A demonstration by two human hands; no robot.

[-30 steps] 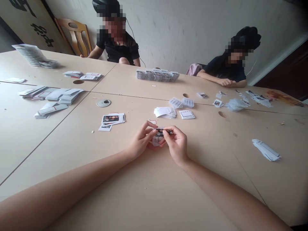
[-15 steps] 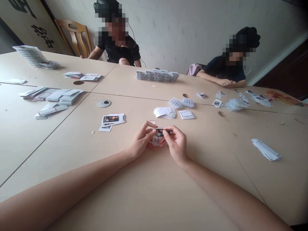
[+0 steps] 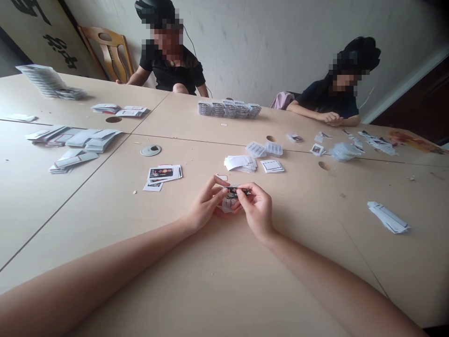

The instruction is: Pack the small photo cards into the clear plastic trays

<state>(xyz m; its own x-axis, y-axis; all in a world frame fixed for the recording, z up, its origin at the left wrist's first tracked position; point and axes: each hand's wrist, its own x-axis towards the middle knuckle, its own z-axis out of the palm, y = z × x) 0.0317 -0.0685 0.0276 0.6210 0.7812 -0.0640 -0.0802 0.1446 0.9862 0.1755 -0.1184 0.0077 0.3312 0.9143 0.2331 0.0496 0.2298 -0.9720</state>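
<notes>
Above the table [image 3: 213, 290], my left hand [image 3: 207, 202] and my right hand [image 3: 258, 205] meet at a small black printed card [image 3: 232, 192]. The thumbs press on the card's face from both sides, with the fingers curled behind. Below the card, between the hands, shows a translucent plastic piece [image 3: 228, 205]; its full shape is hidden by my fingers. Just beyond my hands lie a stack of white cards [image 3: 240, 163], a black-framed card stack [image 3: 272, 166] and two clear plastic trays [image 3: 256, 150]. Printed cards [image 3: 161, 173] lie left of my left hand.
Stacked packs [image 3: 229, 109] stand at the far edge. White card piles [image 3: 73, 136] and a tall stack [image 3: 41, 79] lie left. Rightward are plastic pieces [image 3: 343, 152] and paper strips [image 3: 387, 217]. A metal ring [image 3: 150, 150] sits left. Two people sit opposite.
The view has shifted very slightly. My hands hold the card and plastic piece in nearly the same position, and the table items have not moved.
</notes>
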